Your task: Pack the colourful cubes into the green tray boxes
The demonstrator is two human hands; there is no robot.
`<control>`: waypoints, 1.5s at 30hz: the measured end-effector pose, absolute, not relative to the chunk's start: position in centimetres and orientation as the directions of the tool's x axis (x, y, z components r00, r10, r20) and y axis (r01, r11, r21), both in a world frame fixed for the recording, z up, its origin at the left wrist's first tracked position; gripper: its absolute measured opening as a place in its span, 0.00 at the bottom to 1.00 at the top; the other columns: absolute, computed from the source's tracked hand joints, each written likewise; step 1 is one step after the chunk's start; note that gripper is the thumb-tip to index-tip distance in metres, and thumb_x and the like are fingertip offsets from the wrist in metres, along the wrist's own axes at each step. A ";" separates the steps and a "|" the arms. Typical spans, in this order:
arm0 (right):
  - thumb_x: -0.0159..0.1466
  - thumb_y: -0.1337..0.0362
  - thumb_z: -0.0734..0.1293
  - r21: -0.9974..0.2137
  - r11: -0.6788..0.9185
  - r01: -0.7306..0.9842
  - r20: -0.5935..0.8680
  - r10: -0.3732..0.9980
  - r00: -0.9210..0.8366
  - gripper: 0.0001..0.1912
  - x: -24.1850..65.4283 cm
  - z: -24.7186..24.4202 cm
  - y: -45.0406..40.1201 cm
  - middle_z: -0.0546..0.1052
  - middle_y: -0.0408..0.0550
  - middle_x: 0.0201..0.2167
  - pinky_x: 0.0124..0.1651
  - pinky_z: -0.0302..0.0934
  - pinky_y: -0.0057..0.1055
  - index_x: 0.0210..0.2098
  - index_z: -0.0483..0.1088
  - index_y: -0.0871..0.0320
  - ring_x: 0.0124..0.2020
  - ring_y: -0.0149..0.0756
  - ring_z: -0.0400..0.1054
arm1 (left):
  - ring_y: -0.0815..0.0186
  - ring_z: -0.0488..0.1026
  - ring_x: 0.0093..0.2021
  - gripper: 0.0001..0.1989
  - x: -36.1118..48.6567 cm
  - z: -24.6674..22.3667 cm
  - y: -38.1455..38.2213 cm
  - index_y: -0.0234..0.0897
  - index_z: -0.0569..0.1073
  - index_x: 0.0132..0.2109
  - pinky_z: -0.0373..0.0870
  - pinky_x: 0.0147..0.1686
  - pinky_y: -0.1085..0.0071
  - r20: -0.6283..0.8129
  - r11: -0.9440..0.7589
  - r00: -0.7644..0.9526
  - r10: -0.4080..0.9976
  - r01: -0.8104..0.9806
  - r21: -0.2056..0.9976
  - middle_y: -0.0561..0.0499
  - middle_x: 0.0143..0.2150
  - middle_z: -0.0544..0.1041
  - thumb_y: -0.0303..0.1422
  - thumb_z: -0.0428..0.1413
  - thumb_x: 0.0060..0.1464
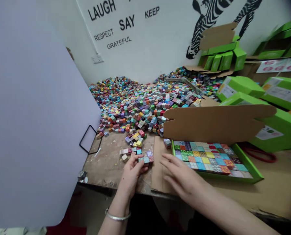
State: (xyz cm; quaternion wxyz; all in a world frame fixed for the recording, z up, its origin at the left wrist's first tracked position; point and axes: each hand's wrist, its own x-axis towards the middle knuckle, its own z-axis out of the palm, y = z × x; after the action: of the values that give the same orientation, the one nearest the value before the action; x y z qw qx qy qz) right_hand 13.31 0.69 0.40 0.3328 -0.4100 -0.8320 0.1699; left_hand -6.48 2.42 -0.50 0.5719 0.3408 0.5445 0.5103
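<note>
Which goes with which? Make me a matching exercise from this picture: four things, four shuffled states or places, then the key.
Things
1. Left hand
2. Right hand
3. Open green box
4. Silver bangle

States or places
A. Lies on cardboard, filled with rows of colourful cubes
B. Around the left forearm
C. Fingers parted, no cube visible in them
D. Holding a few small patterned blocks

Pairs: 1-D, 2-C, 3-A, 4-B
</note>
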 end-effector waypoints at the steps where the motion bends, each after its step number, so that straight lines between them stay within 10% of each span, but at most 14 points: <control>1: 0.62 0.71 0.56 -0.562 0.614 0.554 0.388 0.788 -0.479 0.24 11.8 0.3 1.5 0.63 0.63 0.59 0.57 0.61 0.46 0.58 0.62 0.64 0.60 0.46 0.59 | 0.66 0.75 0.36 0.25 -6.7 -0.3 2.3 0.32 0.71 0.42 0.72 0.37 0.71 -0.268 0.242 -0.097 0.959 -0.216 0.946 0.47 0.37 0.77 0.41 0.67 0.37; 7: 0.56 0.77 0.59 -0.627 0.667 0.403 0.332 0.696 -0.637 0.33 8.9 -0.1 4.8 0.61 0.62 0.61 0.60 0.57 0.46 0.62 0.57 0.63 0.61 0.47 0.57 | 0.68 0.72 0.35 0.20 -8.6 0.6 1.2 0.33 0.71 0.42 0.69 0.34 0.74 -0.220 0.218 0.014 0.975 -0.234 0.948 0.49 0.36 0.76 0.39 0.64 0.44; 21: 0.59 0.75 0.60 -0.638 0.603 0.479 0.313 0.771 -0.554 0.13 8.5 0.0 5.0 0.72 0.48 0.37 0.41 0.66 0.32 0.41 0.69 0.57 0.38 0.35 0.69 | 0.67 0.73 0.37 0.37 -8.5 0.0 0.1 0.36 0.60 0.52 0.70 0.41 0.69 -0.218 0.185 -0.086 0.972 -0.289 0.939 0.51 0.37 0.75 0.31 0.69 0.37; 29: 0.49 0.75 0.70 -0.837 0.348 0.423 0.023 0.795 -0.606 0.49 9.9 2.9 2.3 0.53 0.55 0.65 0.53 0.63 0.37 0.66 0.48 0.51 0.55 0.42 0.62 | 0.65 0.74 0.35 0.47 -9.4 1.4 0.9 0.39 0.53 0.58 0.72 0.35 0.67 -0.324 0.352 0.194 0.926 -0.135 0.926 0.51 0.41 0.71 0.29 0.69 0.33; 34: 0.59 0.71 0.65 -0.749 0.546 0.375 0.210 0.732 -0.648 0.36 12.0 1.6 -1.0 0.62 0.52 0.61 0.61 0.55 0.38 0.64 0.53 0.52 0.59 0.41 0.57 | 0.65 0.74 0.35 0.55 -7.0 1.9 1.4 0.46 0.45 0.64 0.71 0.33 0.68 -0.360 0.424 0.438 0.824 -0.054 0.904 0.49 0.46 0.67 0.25 0.68 0.32; 45: 0.51 0.77 0.63 -0.753 0.378 0.539 0.043 0.845 -0.533 0.38 18.0 5.8 -3.9 0.62 0.56 0.59 0.58 0.60 0.34 0.61 0.57 0.57 0.58 0.41 0.60 | 0.58 0.70 0.47 0.59 0.7 5.0 2.7 0.42 0.44 0.67 0.65 0.50 0.63 -0.359 0.050 0.647 0.673 0.444 0.895 0.49 0.49 0.70 0.25 0.67 0.31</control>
State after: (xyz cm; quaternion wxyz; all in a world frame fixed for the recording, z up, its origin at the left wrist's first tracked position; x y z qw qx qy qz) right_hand 18.02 -3.87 5.83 0.2171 -0.4317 -0.8013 0.3527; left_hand 0.72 2.74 5.04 0.5980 0.6827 0.4088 0.0955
